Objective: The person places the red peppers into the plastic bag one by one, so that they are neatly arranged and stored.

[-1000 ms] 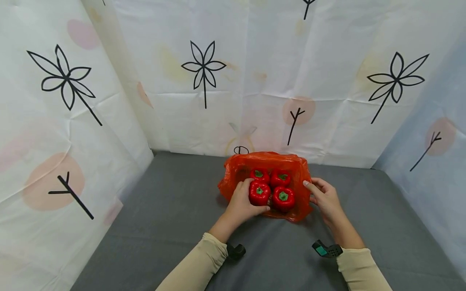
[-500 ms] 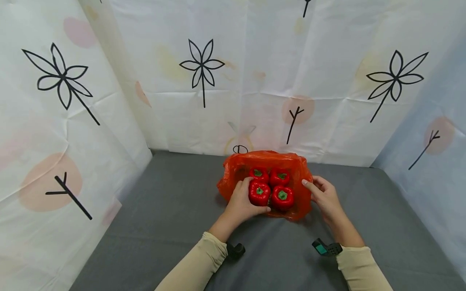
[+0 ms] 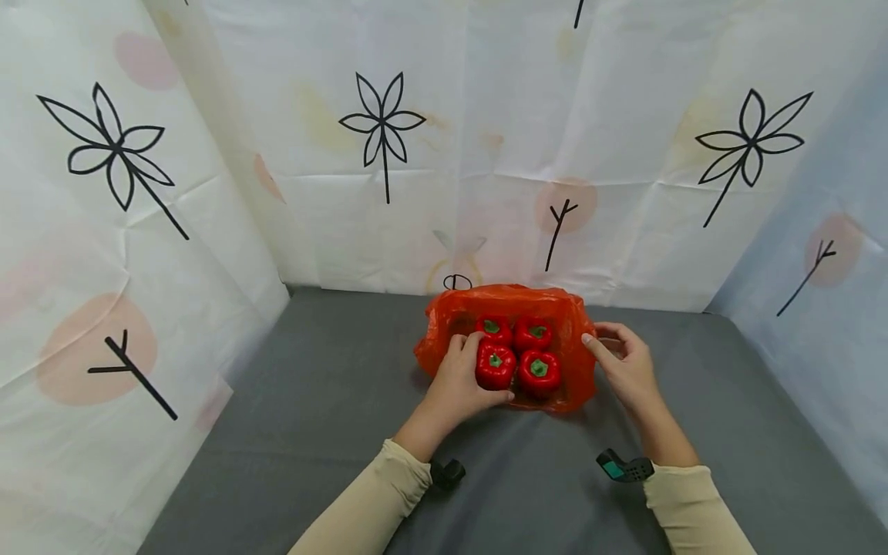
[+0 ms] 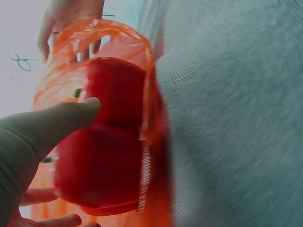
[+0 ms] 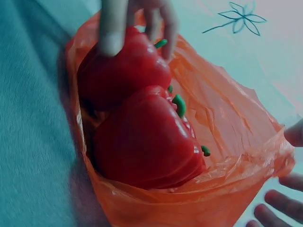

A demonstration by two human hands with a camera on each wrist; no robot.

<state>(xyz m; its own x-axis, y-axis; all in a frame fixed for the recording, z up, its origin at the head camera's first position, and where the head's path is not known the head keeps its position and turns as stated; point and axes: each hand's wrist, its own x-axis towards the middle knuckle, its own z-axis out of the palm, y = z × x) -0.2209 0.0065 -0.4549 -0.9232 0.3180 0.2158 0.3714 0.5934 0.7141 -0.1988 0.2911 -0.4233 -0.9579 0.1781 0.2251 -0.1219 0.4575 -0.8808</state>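
An orange-red plastic bag point(image 3: 574, 339) lies spread wide on the grey cloth, its mouth facing up. Several red bell peppers with green stems sit inside in two rows. My left hand point(image 3: 456, 385) reaches in from the left and holds the front-left bell pepper point(image 5: 118, 71), thumb on the near side and fingers on the far side. Beside it sits the front-right bell pepper point(image 3: 539, 381), with a back-right bell pepper point(image 3: 531, 331) behind. My right hand point(image 3: 627, 368) pinches the bag's right rim between thumb and fingers. The bag's underside is hidden.
A grey cloth point(image 3: 333, 385) covers the table. White patterned sheets point(image 3: 486, 154) hang behind and on both sides, and the bag stands close to the back one. Each wrist wears a dark camera mount point(image 3: 624, 467).
The right hand has shifted slightly up at the bag's right rim, and the bag's front edge has drawn back a little. The left hand stays at the front-left bell pepper. The head view has moved slightly.
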